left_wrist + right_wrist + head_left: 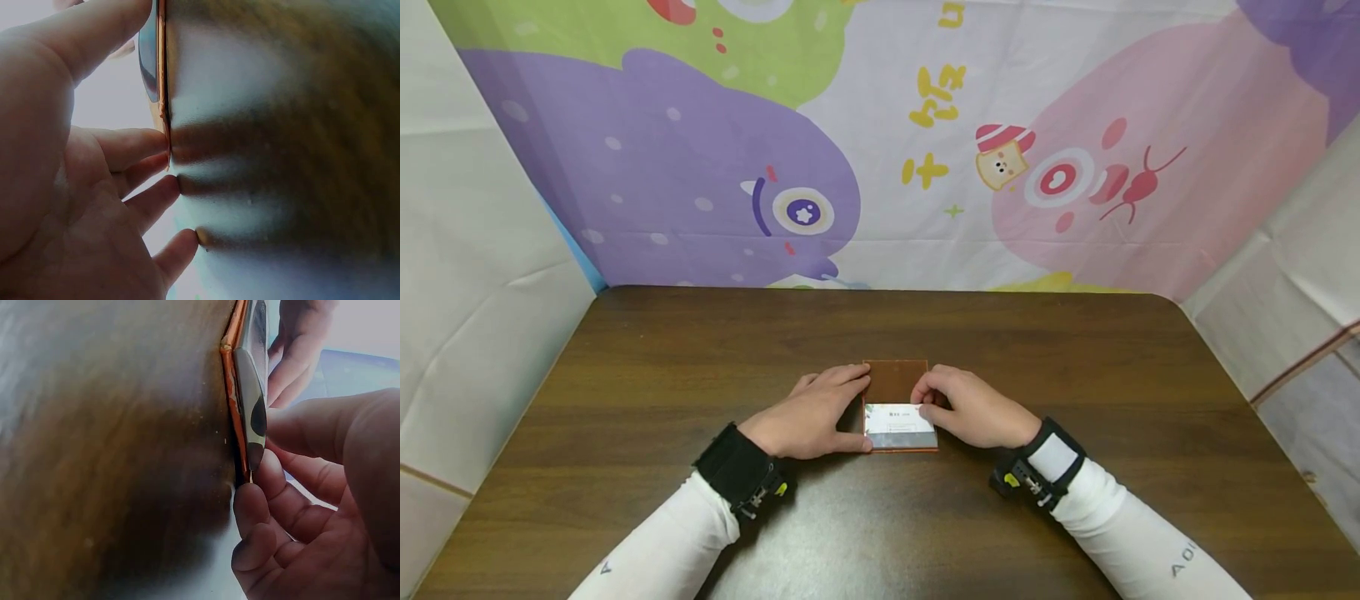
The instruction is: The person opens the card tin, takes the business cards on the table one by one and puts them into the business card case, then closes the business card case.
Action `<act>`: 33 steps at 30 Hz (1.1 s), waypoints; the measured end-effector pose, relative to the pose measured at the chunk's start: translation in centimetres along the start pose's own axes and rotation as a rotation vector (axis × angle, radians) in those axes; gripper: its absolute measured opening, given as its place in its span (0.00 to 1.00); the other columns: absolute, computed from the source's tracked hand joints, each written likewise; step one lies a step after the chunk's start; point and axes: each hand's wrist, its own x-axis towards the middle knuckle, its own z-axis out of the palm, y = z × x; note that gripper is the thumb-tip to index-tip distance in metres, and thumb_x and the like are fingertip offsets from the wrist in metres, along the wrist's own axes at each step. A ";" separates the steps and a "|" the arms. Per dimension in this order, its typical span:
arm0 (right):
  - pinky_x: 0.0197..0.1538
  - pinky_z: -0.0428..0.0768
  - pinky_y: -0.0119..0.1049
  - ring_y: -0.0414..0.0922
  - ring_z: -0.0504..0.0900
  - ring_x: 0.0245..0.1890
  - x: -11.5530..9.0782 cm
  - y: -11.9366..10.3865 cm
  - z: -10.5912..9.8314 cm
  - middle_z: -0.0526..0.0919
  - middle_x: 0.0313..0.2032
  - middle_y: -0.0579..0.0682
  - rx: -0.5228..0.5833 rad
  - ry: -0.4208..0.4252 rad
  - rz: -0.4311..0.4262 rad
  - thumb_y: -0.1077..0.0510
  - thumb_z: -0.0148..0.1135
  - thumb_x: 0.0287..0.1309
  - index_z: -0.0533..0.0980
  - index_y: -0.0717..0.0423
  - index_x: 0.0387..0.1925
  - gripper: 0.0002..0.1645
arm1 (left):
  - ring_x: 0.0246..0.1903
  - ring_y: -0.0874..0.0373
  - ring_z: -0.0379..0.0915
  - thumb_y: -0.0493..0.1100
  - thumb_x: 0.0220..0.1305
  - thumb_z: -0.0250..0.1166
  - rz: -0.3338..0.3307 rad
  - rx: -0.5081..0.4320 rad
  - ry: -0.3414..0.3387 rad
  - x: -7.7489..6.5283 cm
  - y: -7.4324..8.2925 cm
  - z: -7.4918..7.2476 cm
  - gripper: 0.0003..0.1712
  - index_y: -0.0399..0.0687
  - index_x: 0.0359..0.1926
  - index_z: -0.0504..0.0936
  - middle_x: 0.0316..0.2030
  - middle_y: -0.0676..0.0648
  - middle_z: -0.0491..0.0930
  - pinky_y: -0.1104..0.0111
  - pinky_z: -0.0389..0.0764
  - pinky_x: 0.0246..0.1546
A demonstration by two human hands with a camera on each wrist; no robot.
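Observation:
A thin brown folding case [895, 382], its edges orange-brown, lies spread flat on the wooden table. On its near half sits a white business card [897, 419] with small print and a grey band along the bottom. My left hand [811, 415] rests along the case's left side, fingertips near the far half and thumb at the near left corner. From the right, my right hand [976, 410] pinches the card at its upper right corner, thumb on the printed face. In the right wrist view its other fingers [251, 506] curl beside the case's edge.
The brown wooden table [700, 333] reaches back to a cartoon-printed cloth [895, 250]. White sheeting [482, 250] hangs on both sides. Each wrist wears a black strap with a small camera.

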 end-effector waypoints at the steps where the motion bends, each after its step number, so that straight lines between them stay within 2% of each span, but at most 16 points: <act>1: 0.41 0.75 0.34 0.38 0.73 0.37 0.0 0.0 0.0 0.75 0.36 0.39 -0.003 0.000 0.000 0.56 0.62 0.67 0.79 0.46 0.43 0.05 | 0.75 0.51 0.45 0.69 0.61 0.63 0.000 0.000 0.001 0.0 0.0 0.0 0.55 0.42 0.77 0.58 0.77 0.46 0.51 0.48 0.53 0.67; 12: 0.46 0.75 0.36 0.39 0.74 0.41 -0.5 -0.3 -0.1 0.76 0.41 0.41 0.001 0.003 0.029 0.55 0.65 0.65 0.78 0.50 0.49 0.12 | 0.75 0.51 0.43 0.69 0.61 0.63 0.001 -0.016 0.000 -0.2 0.1 0.0 0.54 0.41 0.77 0.58 0.77 0.45 0.48 0.49 0.52 0.68; 23: 0.39 0.75 0.33 0.38 0.74 0.36 -1.3 0.0 -0.3 0.75 0.35 0.40 0.027 0.056 0.050 0.55 0.65 0.64 0.77 0.48 0.45 0.09 | 0.75 0.52 0.44 0.69 0.60 0.64 0.006 -0.041 0.023 0.0 -0.2 0.0 0.55 0.41 0.76 0.59 0.77 0.45 0.50 0.49 0.54 0.67; 33: 0.38 0.77 0.33 0.37 0.75 0.35 -2.3 0.0 -0.3 0.76 0.33 0.38 0.063 0.028 0.081 0.55 0.65 0.64 0.76 0.46 0.43 0.08 | 0.71 0.49 0.53 0.64 0.65 0.63 -0.020 -0.099 0.117 0.6 -0.9 0.1 0.49 0.39 0.75 0.61 0.73 0.44 0.58 0.47 0.58 0.65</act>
